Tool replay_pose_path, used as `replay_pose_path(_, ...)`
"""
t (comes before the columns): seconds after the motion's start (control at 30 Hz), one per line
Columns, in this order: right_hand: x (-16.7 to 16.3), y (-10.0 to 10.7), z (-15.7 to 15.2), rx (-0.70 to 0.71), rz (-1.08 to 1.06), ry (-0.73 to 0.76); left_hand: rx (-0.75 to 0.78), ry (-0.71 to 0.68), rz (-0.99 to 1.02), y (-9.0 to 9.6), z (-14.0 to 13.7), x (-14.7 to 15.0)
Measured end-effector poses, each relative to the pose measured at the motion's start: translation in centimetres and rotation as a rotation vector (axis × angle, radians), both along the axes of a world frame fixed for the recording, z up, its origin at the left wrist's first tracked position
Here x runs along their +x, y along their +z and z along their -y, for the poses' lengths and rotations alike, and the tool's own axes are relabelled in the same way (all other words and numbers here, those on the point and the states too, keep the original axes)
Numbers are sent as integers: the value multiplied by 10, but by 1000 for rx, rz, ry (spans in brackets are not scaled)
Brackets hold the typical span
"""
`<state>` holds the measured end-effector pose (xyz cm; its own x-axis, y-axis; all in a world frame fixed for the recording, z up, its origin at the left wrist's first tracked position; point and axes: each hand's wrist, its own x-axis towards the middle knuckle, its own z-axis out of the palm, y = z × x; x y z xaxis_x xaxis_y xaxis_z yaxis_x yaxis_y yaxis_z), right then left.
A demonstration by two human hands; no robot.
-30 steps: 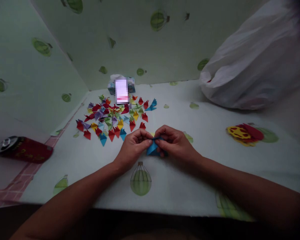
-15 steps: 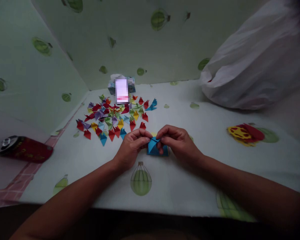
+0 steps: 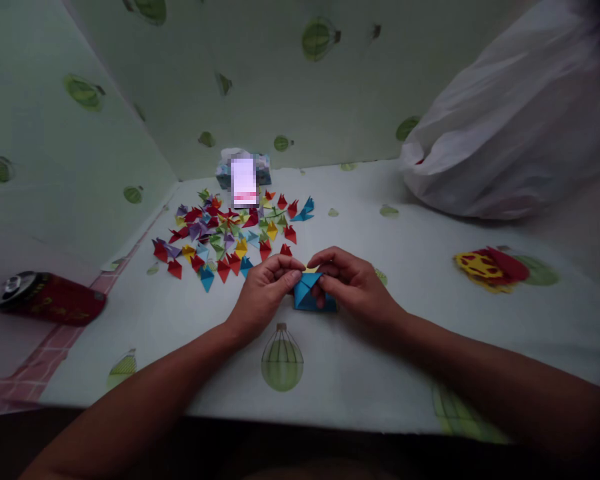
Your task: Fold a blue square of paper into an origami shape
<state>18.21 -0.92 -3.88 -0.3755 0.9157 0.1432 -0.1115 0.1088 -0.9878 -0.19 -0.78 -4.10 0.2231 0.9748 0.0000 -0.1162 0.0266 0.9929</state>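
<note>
Blue paper (image 3: pixel 306 300), pinched by left hand (image 3: pixel 266 285) and right hand (image 3: pixel 354 283), looks only partly folded, while many seemingly finished paper figures (image 3: pixel 229 241) lie on the worktop (image 3: pixel 360 373).

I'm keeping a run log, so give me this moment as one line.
left hand: fingers on blue paper | right hand: fingers on blue paper | folded paper pieces: beyond hands | red can: far left

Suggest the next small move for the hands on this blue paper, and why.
I'd probably have the right hand press the blue paper flatter along its creases: slanting folds show on its face, and the left hand is at its upper left corner, seemingly steadying it.
</note>
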Motion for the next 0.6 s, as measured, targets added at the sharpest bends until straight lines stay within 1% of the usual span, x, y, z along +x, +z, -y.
replay_pose_path(0.13, 2, -1, -1, -23, -31, 36, 25, 27, -25, 1, 0, -1)
replay_pose_path(0.27, 4, -2, -2, -87, -65, 15, 70, 61, -51, 5, 2, 0)
replay_pose_path(0.33, 4, -1, -3, -113, -22, 10, 96, 54, -75, 6, 3, 1)
replay_pose_path(0.43, 2, 2, -3, -150, 92, 51, 130, 40, -111, 8, 4, 1)
replay_pose_path(0.5, 2, 4, -3, -170, 134, 71, 132, 32, -114, 8, 4, 1)
replay_pose_path(0.6, 1, 7, -2, -170, 160, 59, 115, 10, -107, 7, 3, 0)
